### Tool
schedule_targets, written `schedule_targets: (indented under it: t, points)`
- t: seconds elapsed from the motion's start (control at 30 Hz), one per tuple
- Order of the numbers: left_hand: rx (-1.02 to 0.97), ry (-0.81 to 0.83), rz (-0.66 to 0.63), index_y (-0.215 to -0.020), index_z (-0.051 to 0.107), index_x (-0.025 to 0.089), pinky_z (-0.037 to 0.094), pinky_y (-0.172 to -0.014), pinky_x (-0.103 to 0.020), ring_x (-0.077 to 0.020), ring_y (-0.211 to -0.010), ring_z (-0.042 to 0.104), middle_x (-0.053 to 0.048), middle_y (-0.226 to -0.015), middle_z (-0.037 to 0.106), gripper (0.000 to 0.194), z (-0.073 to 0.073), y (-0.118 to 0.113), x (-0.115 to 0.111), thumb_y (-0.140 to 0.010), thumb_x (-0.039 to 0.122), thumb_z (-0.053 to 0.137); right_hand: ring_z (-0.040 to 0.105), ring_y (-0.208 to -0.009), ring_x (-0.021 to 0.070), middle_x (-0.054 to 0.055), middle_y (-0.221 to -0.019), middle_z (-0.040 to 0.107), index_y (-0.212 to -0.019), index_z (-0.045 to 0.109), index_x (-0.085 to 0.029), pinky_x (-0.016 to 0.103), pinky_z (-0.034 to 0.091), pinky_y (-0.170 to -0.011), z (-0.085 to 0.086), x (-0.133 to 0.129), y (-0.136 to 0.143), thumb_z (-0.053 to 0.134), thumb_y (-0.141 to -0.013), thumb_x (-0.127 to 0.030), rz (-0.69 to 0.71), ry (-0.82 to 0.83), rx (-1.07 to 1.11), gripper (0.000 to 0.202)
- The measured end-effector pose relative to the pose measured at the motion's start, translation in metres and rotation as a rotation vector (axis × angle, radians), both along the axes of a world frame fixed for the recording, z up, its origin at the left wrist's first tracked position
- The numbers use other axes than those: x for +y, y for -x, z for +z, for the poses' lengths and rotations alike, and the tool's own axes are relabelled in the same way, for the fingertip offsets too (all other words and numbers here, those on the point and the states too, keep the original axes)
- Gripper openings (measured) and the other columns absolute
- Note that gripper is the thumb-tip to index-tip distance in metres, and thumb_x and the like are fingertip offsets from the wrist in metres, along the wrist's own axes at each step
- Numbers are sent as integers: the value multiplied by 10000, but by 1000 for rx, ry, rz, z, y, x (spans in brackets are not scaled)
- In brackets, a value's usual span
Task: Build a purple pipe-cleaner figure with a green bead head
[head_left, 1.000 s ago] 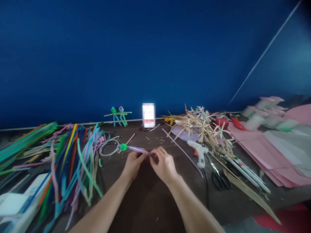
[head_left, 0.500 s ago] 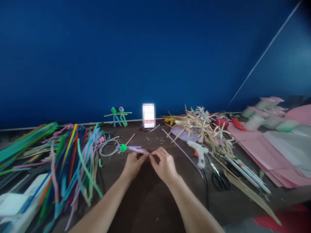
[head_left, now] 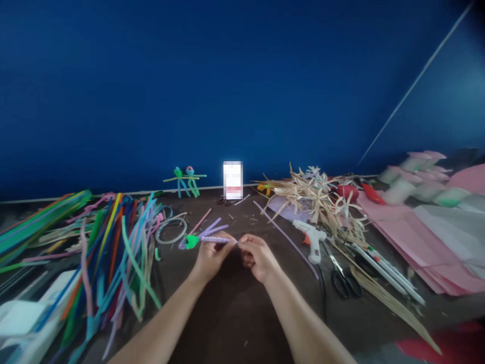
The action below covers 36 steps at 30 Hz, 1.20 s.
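A figure of purple pipe cleaner (head_left: pixel 215 239) with a green knot (head_left: pixel 192 241) near its left end lies sideways between my hands. My left hand (head_left: pixel 212 255) is closed on its twisted purple body, thumb and fingers pinched together. The fingertips of my right hand (head_left: pixel 259 255) pinch the thin right end of the same piece, close to the left fingertips. Two loose purple ends stick up and to the right behind the body. A pink stick (head_left: pixel 200 221) and a clear ring of tape (head_left: pixel 172 230) lie just beyond the knot.
Many coloured pipe cleaners (head_left: pixel 109 253) spread across the left. Two small pipe cleaner figures (head_left: pixel 185 182) stand by the blue wall, left of a bright blurred screen (head_left: pixel 233 180). On the right are a glue gun (head_left: pixel 312 240), scissors (head_left: pixel 345 283), dried strips (head_left: pixel 314 192) and pink sheets (head_left: pixel 401 237).
My right hand has turned and shifted slightly right, its fingers more curled. The purple piece has rotated a little, so its loose ends now show spread apart and raised.
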State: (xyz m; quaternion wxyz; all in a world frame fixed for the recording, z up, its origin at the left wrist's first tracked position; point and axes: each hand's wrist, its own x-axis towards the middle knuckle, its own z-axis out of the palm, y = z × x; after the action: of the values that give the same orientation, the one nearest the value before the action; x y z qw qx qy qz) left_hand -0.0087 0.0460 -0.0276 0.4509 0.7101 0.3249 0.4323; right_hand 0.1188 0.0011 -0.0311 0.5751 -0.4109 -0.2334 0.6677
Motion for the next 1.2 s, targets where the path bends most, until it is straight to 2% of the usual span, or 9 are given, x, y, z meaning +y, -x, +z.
schedule_targets:
  t: [0.23, 0.33, 0.43, 0.5, 0.7, 0.8, 0.93, 1.07, 1.2]
  points:
    - [-24, 40, -35, -641, 623, 168, 406, -622, -249, -157, -639, 519, -27, -652, 575, 113, 1, -1, -2, -702, 257, 589, 174, -277, -1, -106, -380, 387, -544, 426, -176, 157, 80, -315, -1, 0, -3, 595, -532, -201, 46, 50, 59, 172]
    - [-111, 190, -9, -651, 612, 154, 405, -601, -237, -141, -611, 515, -15, -628, 570, 126, -3, -2, -1, -690, 274, 604, 198, -272, -1, -86, -418, 431, -563, 462, -169, 165, 69, -310, 1, 0, -2, 614, -559, -252, 27, 41, 38, 174]
    - [-224, 365, 60, -672, 600, 137, 402, -563, -226, -123, -566, 511, -2, -602, 569, 170, -9, -3, 1, -663, 303, 631, 224, -279, 0, -73, -442, 442, -620, 527, -151, 173, 65, -307, 4, -1, 2, 600, -614, -342, -68, -2, -35, 205]
    - [-277, 417, 96, -654, 590, 131, 395, -540, -218, -111, -541, 496, 9, -581, 556, 187, -12, -3, 2, -637, 306, 651, 229, -290, 3, -77, -443, 420, -630, 538, -144, 175, 78, -309, 5, -1, 5, 592, -631, -371, -137, -41, -125, 233]
    - [-166, 323, 48, -642, 602, 132, 387, -539, -215, -116, -550, 489, 9, -574, 544, 159, -9, -3, 2, -662, 288, 630, 244, -341, 18, -92, -416, 352, -564, 489, -156, 166, 119, -327, -1, 0, 9, 597, -649, -353, -162, -95, -345, 240]
    - [-96, 278, 46, -650, 612, 145, 404, -569, -231, -143, -593, 523, -8, -605, 579, 136, -5, -3, 0, -648, 279, 640, 239, -333, 19, -91, -395, 344, -518, 457, -160, 166, 110, -325, -5, 1, 7, 602, -632, -339, -150, -74, -284, 257]
    - [-81, 318, 6, -710, 645, 145, 424, -578, -239, -159, -621, 552, -30, -667, 629, 154, -4, -5, -3, -648, 286, 638, 200, -316, 14, -103, -405, 327, -547, 442, -172, 162, 100, -319, -6, 3, 4, 607, -601, -345, -149, -41, -178, 245]
    - [-175, 399, 14, -791, 649, 139, 435, -553, -221, -154, -641, 571, -35, -702, 644, 221, -6, -7, -2, -660, 316, 633, 206, -325, 16, -98, -450, 353, -600, 460, -177, 160, 110, -319, -7, 4, 3, 602, -616, -383, -166, -65, -178, 251]
    - [-385, 495, 168, -825, 642, 131, 446, -577, -226, -149, -645, 590, -35, -704, 660, 299, -10, -6, 4, -610, 336, 680, 237, -334, 20, -74, -465, 406, -595, 500, -162, 171, 130, -329, -12, 4, 7, 604, -640, -397, -180, -118, -342, 261]
